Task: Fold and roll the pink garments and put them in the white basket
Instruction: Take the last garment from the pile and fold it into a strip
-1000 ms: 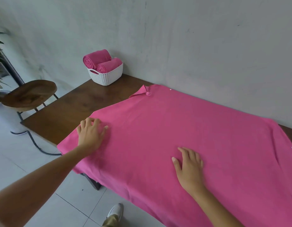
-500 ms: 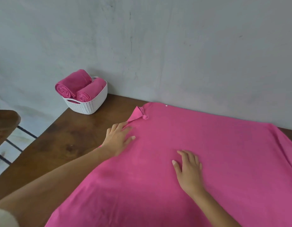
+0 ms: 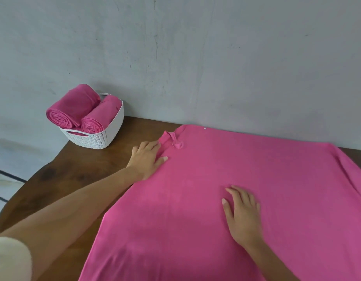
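A large pink garment [image 3: 246, 179] lies spread flat over the wooden table [image 3: 84, 173], reaching the wall and hanging off the near edge. Its far left corner has a small bunched fold [image 3: 173, 139]. My left hand [image 3: 148, 159] lies flat with straight fingers on the garment's left edge, just below that fold. My right hand [image 3: 243, 213] presses flat on the middle of the cloth. The white basket [image 3: 98, 136] stands at the table's far left corner by the wall and holds two rolled pink garments [image 3: 74, 107].
A grey wall runs directly behind the table. Bare wood shows to the left of the garment, between it and the basket. Dark metal legs of a stool [image 3: 5, 177] show at the left edge, over the tiled floor.
My left hand has slid up the garment's left edge from near the front corner to just below the bunched fold. The view has moved closer. My right hand has stayed in place.
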